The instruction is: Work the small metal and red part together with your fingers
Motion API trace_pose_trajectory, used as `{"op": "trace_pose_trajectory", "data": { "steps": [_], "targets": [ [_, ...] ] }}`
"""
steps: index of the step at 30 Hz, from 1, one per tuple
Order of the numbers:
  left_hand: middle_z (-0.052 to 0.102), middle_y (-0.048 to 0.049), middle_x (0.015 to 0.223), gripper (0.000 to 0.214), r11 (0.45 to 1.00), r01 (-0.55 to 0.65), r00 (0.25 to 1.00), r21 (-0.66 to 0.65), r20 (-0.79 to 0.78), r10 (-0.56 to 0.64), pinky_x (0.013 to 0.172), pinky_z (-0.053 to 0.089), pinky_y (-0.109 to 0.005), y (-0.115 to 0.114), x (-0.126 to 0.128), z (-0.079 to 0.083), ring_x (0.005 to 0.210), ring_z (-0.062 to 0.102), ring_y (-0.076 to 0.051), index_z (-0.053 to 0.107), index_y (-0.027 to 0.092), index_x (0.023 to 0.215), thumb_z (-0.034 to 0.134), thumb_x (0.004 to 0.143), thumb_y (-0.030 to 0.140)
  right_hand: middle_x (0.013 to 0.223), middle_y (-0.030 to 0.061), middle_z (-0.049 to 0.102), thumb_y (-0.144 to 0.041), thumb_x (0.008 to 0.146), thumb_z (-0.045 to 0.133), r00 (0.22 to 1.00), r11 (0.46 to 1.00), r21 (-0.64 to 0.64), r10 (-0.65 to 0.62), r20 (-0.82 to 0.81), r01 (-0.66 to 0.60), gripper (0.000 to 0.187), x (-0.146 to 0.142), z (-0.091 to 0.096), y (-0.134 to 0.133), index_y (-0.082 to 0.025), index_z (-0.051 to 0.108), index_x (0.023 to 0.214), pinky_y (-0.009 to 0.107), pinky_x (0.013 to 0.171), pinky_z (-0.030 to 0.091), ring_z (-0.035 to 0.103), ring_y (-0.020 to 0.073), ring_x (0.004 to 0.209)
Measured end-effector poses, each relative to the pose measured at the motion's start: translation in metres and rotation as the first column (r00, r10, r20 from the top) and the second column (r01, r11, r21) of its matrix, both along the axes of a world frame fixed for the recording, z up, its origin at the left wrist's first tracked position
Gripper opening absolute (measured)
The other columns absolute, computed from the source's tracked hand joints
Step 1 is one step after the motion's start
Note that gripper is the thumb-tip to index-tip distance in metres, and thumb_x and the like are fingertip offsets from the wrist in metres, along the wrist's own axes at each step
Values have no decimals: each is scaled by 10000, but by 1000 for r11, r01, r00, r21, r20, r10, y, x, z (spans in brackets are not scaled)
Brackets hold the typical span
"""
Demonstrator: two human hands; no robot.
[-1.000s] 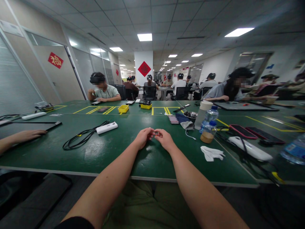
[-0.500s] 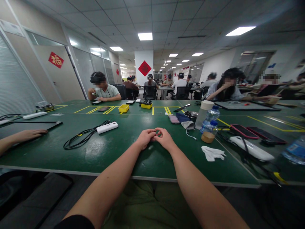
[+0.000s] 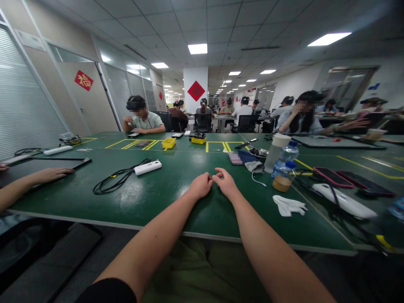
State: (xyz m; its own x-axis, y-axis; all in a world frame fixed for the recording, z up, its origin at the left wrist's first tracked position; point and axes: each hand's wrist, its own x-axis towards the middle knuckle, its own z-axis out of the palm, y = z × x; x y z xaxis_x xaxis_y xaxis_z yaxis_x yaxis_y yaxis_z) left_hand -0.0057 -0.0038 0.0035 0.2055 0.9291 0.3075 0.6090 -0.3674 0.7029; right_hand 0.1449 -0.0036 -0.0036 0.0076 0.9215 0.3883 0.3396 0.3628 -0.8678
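My left hand [image 3: 202, 186] rests over the green table [image 3: 176, 168] with its fingers curled in, and whatever they may hold is hidden. Close beside it, my right hand [image 3: 224, 184] has its index finger stretched out and its thumb apart from it. The right thumb comes very near the left fingertips; whether they touch I cannot tell. Nothing shows between the right fingers. Left of my hands lies a white power bank [image 3: 148, 167] with a coiled black cable [image 3: 115, 179]. A crumpled white tissue [image 3: 288, 205] is to the right of my right hand.
At the right stand a frosted bottle [image 3: 276, 153] and a bottle of brown drink [image 3: 284, 179]. Phones [image 3: 333, 176] and a white device [image 3: 344, 201] with cables lie farther right. A neighbour's hand [image 3: 53, 174] rests on a dark board at left. Yellow trays [image 3: 168, 143] sit ahead.
My fingertips were pressed together and have come apart; the right index finger has straightened. The whole view has shifted slightly, so things appear farther right.
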Motion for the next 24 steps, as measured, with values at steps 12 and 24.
{"op": "trace_pose_trajectory", "data": {
  "steps": [12,24],
  "targets": [
    [592,-131,1060,180,988,-76,918,134,-377,121,958,370,-385,15,-39,-5,1050,528,-267,608,175,952,527,865,309,839,-7,588,-393,760,599,1000,999,-43,5,0,-5,491,2,2,-2,-179,545,1199,276,568,460,526,105,534],
    [613,-107,783,125,928,-373,925,-5,-76,371,904,366,-414,4,-248,14,975,552,-320,608,175,689,623,732,291,839,5,605,-370,768,605,1000,998,-54,26,-17,-27,402,1,2,1,-184,595,1124,266,583,451,537,107,554]
  ]
}}
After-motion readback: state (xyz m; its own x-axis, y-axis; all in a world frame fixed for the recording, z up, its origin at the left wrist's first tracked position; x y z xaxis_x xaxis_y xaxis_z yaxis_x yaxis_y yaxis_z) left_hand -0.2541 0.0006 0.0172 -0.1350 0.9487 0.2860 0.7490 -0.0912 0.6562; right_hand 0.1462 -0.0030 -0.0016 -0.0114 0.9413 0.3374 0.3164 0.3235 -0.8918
